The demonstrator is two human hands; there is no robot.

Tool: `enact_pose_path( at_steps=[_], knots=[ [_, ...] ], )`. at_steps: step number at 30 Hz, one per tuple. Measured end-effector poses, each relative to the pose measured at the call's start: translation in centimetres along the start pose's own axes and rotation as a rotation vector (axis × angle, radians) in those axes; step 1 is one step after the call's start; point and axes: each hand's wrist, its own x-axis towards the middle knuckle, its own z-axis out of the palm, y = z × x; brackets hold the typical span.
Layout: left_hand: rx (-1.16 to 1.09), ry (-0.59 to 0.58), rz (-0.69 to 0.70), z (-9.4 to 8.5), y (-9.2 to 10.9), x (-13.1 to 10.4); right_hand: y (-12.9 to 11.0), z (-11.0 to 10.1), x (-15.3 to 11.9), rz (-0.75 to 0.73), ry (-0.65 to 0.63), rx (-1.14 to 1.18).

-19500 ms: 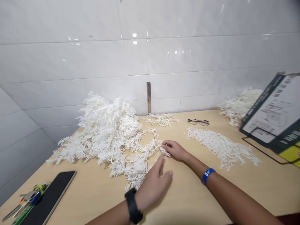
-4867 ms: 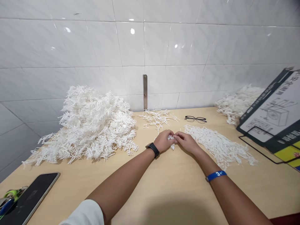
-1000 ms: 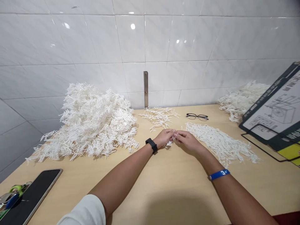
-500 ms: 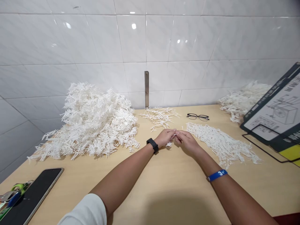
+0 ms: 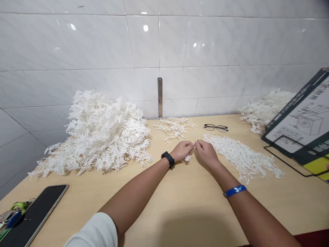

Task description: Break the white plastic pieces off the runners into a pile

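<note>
My left hand [image 5: 183,150], with a black watch at its wrist, is closed in a pinch. Thin white branched plastic pieces [image 5: 187,158] poke out below its fingers. Fingertip to fingertip with it, my right hand [image 5: 206,152] is also closed, and whatever lies in its pinch is too small to make out. Just beyond the hands is a loose scatter of white branched pieces [image 5: 177,127]. To the right of my right hand spreads a flat heap of short white pieces [image 5: 243,156]. A tall pile of branched white pieces [image 5: 108,133] stands at the left.
Black-framed glasses [image 5: 216,128] lie near the wall. Another white pile [image 5: 266,108] sits at the back right, partly behind a printed box [image 5: 300,120] by a black wire frame [image 5: 285,168]. A phone [image 5: 38,212] and keys [image 5: 15,216] lie at the front left.
My right hand has turned, knuckles now more upward, and its fingers have curled in tighter. The hands have parted slightly. The view has shifted a little.
</note>
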Motion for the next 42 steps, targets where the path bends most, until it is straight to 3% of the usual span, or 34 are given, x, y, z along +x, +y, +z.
enact_pose_path(
  at_steps=[3,7,9,16,20,24,29,32,36,42],
  knots=[
    [0.018,0.017,0.001,0.0,0.2,-0.3,0.3,-0.5,0.2,0.043,0.058,-0.098],
    [-0.004,0.026,0.007,-0.2,0.1,-0.7,2.2,-2.7,0.8,0.239,0.341,-0.125],
    [-0.036,0.029,-0.003,-0.3,0.0,-0.7,3.3,-3.5,1.1,0.281,0.390,-0.127],
    [-0.179,0.037,-0.095,-0.6,0.4,-0.6,5.0,-3.1,1.8,0.299,0.171,-0.191],
    [-0.243,0.028,-0.106,-0.5,0.6,-0.7,4.8,-3.0,1.7,0.225,0.198,-0.132],
    [-0.289,0.041,-0.107,-0.4,0.6,-0.6,2.8,-2.9,1.1,0.203,0.185,0.004],
    [-0.345,0.044,-0.116,-0.3,0.4,-0.3,0.8,-1.9,0.3,-0.032,-0.159,0.184],
    [-0.311,0.083,-0.131,-0.4,0.1,-0.1,0.8,-1.4,0.1,-0.090,-0.300,0.232],
    [-0.276,0.094,-0.123,-0.5,-0.3,0.2,1.2,-1.2,0.1,-0.082,-0.349,0.261],
    [-0.305,0.100,-0.101,-0.3,-0.4,0.3,0.8,-1.2,0.0,-0.087,-0.314,0.197]
  ],
)
